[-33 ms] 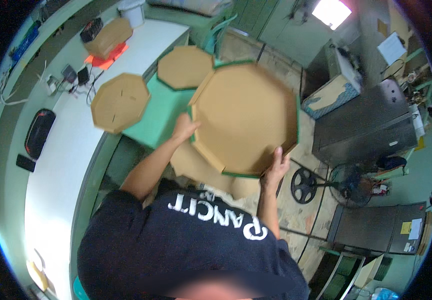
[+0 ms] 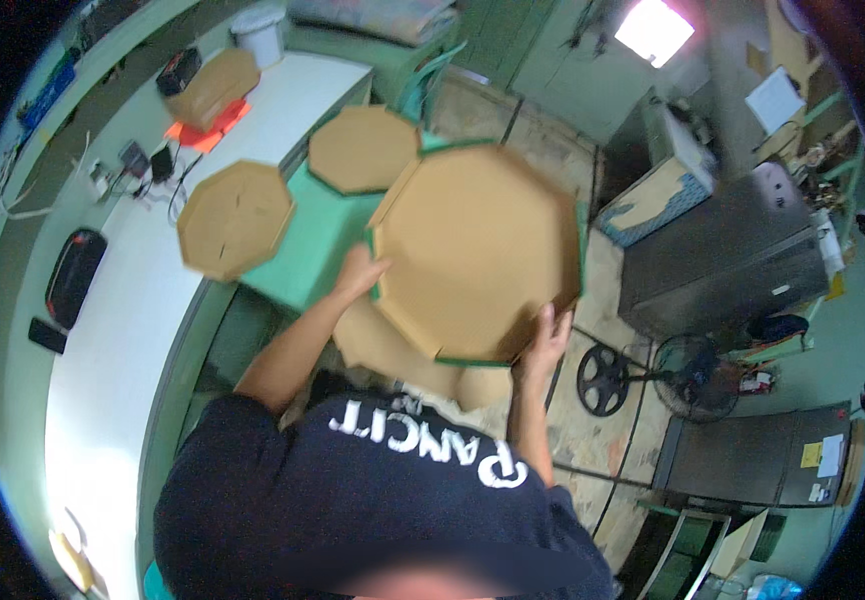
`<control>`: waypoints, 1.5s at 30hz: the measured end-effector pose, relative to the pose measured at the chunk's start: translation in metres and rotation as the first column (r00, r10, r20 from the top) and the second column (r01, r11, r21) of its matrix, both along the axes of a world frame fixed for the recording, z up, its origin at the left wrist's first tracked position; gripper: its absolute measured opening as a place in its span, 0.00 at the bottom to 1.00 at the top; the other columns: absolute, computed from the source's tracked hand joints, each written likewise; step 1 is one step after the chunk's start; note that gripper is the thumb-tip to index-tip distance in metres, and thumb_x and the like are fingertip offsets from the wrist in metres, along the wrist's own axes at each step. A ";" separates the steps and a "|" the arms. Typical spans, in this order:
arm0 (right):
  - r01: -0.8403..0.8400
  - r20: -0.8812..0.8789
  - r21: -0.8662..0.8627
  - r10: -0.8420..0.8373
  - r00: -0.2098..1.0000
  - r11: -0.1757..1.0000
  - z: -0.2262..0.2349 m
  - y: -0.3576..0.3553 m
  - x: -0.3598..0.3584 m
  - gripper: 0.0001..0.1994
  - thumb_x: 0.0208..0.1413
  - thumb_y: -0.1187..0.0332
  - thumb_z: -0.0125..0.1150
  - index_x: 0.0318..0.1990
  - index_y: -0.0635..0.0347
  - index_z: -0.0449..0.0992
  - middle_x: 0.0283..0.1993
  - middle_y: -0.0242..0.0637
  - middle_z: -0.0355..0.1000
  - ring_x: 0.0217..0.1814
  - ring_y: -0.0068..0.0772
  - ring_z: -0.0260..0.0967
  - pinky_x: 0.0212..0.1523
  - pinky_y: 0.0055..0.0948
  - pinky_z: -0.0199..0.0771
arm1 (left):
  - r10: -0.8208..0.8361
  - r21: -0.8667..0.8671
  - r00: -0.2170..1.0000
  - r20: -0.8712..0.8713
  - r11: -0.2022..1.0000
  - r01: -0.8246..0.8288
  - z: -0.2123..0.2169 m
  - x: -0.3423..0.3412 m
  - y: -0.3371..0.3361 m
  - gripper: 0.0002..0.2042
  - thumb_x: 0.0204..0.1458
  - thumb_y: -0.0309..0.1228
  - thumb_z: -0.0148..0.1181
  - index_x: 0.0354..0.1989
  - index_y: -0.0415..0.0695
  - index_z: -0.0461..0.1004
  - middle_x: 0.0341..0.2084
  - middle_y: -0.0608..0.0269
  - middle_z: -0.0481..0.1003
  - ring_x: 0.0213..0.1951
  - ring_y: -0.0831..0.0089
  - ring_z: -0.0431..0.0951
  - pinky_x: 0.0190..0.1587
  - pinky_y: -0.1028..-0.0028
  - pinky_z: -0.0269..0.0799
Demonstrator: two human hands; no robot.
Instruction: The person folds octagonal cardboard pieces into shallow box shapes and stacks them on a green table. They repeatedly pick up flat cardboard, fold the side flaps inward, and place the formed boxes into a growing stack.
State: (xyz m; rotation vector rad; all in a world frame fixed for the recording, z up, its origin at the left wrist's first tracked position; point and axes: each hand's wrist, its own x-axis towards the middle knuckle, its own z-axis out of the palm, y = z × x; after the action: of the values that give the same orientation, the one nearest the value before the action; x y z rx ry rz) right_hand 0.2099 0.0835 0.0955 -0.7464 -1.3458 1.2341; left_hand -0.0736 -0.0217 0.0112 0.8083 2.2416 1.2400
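Note:
A large octagonal cardboard tray [image 2: 478, 250] with green outer edges and a raised rim is held in front of me, its hollow side facing up. My left hand [image 2: 361, 272] grips its left edge, thumb over the rim. At the near right corner, my right hand [image 2: 547, 345] holds the rim, with fingers partly hidden beneath. Beyond my left hand, a smaller octagonal cardboard piece [image 2: 364, 150] with a dark green edge lies on the green table [image 2: 303, 240]. Another octagonal cardboard piece [image 2: 236, 220], with two slits, overlaps the white counter's edge.
Along the left runs a long white counter [image 2: 113, 400] with a phone [image 2: 49, 335], a black speaker [image 2: 77, 278], cables and a cardboard box [image 2: 215, 90]. Brown cardboard [image 2: 393, 345] shows below the tray. A fan [image 2: 695, 378] with a round black base stands right, near a dark refrigerator [image 2: 723, 270].
The whole view has shifted slightly, with everything a little lower and to the left. Both hands keep their hold on the tray.

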 end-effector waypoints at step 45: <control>0.366 0.845 0.134 -0.299 0.443 0.921 -0.209 0.059 0.032 0.19 0.58 0.64 0.56 0.53 0.65 0.70 0.45 0.49 0.76 0.46 0.38 0.72 0.49 0.36 0.70 | -0.169 -0.287 0.985 -0.017 0.945 0.157 -0.124 -0.059 0.010 0.29 0.55 0.41 0.54 0.59 0.30 0.62 0.60 0.34 0.61 0.59 0.44 0.67 0.61 0.57 0.63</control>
State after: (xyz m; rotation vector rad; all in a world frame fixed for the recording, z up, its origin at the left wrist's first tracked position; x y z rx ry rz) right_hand 0.2418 0.1426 -0.1137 -1.7529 -1.8054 0.5346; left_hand -0.1329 -0.0116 -0.1130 0.8911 2.2645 0.8068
